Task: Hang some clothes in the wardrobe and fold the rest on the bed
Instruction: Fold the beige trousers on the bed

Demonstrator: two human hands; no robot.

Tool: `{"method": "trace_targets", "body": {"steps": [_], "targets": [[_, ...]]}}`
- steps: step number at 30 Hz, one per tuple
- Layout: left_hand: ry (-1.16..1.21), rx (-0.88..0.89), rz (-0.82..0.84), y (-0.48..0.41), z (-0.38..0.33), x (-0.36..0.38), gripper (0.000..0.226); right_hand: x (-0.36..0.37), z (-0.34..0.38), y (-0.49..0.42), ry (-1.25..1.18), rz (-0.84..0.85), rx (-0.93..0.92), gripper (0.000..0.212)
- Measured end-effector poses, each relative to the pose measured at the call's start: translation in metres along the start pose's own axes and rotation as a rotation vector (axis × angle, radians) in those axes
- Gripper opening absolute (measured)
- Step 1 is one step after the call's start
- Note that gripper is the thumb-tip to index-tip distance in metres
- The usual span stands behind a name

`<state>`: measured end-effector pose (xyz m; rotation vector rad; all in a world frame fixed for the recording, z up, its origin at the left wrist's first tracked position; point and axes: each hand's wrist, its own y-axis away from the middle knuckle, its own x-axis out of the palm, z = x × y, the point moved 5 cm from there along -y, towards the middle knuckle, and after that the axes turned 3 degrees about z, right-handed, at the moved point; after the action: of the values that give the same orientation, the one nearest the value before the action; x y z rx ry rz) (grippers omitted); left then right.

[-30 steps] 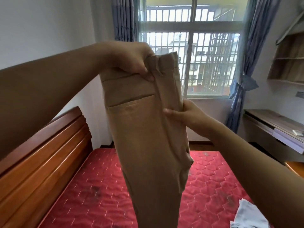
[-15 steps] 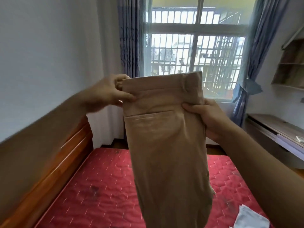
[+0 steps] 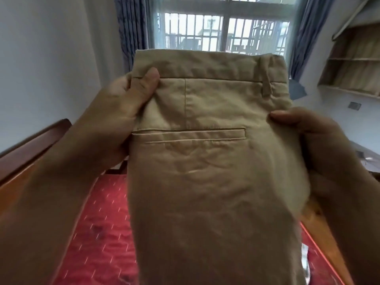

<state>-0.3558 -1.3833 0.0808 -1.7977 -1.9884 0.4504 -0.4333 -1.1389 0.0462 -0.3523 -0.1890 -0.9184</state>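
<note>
Above the red mattress (image 3: 98,233), khaki trousers (image 3: 205,161) hang, left hand (image 3: 115,112) pinching waistband at 9 o'clock, right hand (image 3: 308,140) clamped at 3; soft, light, floppy, so best gripped at waistband.

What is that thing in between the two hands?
A pair of tan cotton trousers, held up over the bed. The left hand pinches one side near the top, and the right hand grips the other side. The head view shows it.

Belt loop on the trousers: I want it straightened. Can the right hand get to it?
Probably yes: the right hand grips the trousers just below the belt loop, nothing between; it must shift its grip.
</note>
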Motion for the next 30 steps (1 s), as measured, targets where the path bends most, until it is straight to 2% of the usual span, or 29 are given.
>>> {"method": "trace_targets", "body": {"steps": [3,5,7,10,13,17,19,22,25,27,28,29,30], "targets": [[-0.041,-0.132,-0.023,-0.023,0.063,-0.004,0.036,-0.040,-0.039,-0.034,0.012,-0.033,0.058,0.036],[-0.137,-0.236,-0.036,-0.030,0.121,-0.017,0.039,-0.075,-0.080,-0.056,0.084,-0.076,0.063,0.033],[-0.243,-0.306,-0.022,-0.023,0.182,-0.032,0.039,-0.110,-0.134,-0.070,0.221,-0.122,0.086,0.031],[-0.373,-0.447,0.044,0.007,0.280,-0.054,0.028,-0.155,-0.230,-0.074,0.433,-0.141,0.216,0.027],[-0.588,-0.620,0.143,0.051,0.377,-0.075,0.020,-0.189,-0.326,-0.067,0.691,-0.120,0.308,0.006],[-0.736,-0.790,0.210,0.111,0.488,-0.089,0.029,-0.228,-0.442,-0.049,1.028,0.008,0.512,0.019],[-0.739,-0.857,0.185,0.131,0.531,-0.093,0.033,-0.244,-0.484,-0.042,1.054,0.015,0.602,0.018],[-0.731,-0.911,0.147,0.121,0.582,-0.105,0.030,-0.263,-0.531,-0.061,0.933,0.006,0.713,0.028],[-0.736,-0.848,0.063,0.052,0.627,-0.126,0.028,-0.285,-0.554,-0.134,0.821,-0.060,0.615,0.035],[-0.649,-0.780,-0.091,-0.002,0.647,-0.140,0.046,-0.303,-0.565,-0.190,0.693,-0.163,0.523,0.043],[-0.608,-0.747,-0.173,-0.019,0.659,-0.147,0.060,-0.313,-0.573,-0.210,0.666,-0.224,0.509,0.057],[-0.578,-0.742,-0.228,-0.025,0.673,-0.152,0.069,-0.321,-0.585,-0.221,0.674,-0.259,0.529,0.070],[-0.581,-0.761,-0.239,-0.020,0.691,-0.154,0.071,-0.327,-0.602,-0.221,0.727,-0.261,0.569,0.074]]}}
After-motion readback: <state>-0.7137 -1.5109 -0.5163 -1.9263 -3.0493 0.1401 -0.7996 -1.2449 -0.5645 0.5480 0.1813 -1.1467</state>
